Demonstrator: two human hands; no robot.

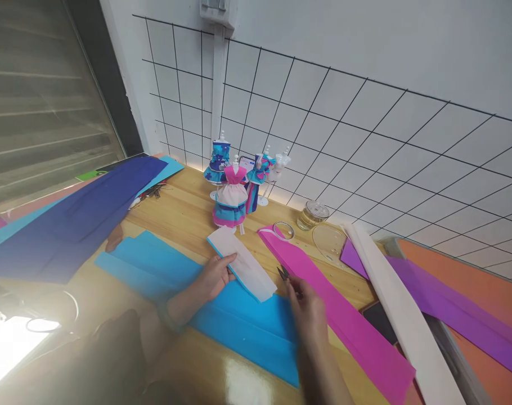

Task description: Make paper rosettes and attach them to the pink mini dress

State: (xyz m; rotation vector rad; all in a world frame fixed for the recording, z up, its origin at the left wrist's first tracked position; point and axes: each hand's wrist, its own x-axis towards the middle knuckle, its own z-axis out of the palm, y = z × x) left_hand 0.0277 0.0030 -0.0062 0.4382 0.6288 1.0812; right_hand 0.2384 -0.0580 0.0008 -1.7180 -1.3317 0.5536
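Between the thumb and fingers of my left hand [217, 275] is a pale strip of crepe paper [245, 261] with a blue layer showing along its edge. It is held tilted above a long blue sheet of crepe paper [239, 329] on the table. To its right, my right hand [309, 306] is closed around small dark scissors [284, 274], their blades pointing up and left. The blades are apart from the pale strip. A bright pink strip of crepe paper [336, 298] lies beside my right hand.
Several miniature dress forms in paper dresses [230, 194] stand at the back. A lidded clear cup [313, 215] and a tape roll [283, 231] sit right of them. White [402, 304] and purple strips [450, 304] lie right; dark blue sheets [79, 225] lie left. A grid-lined wall [344, 129] rises behind.
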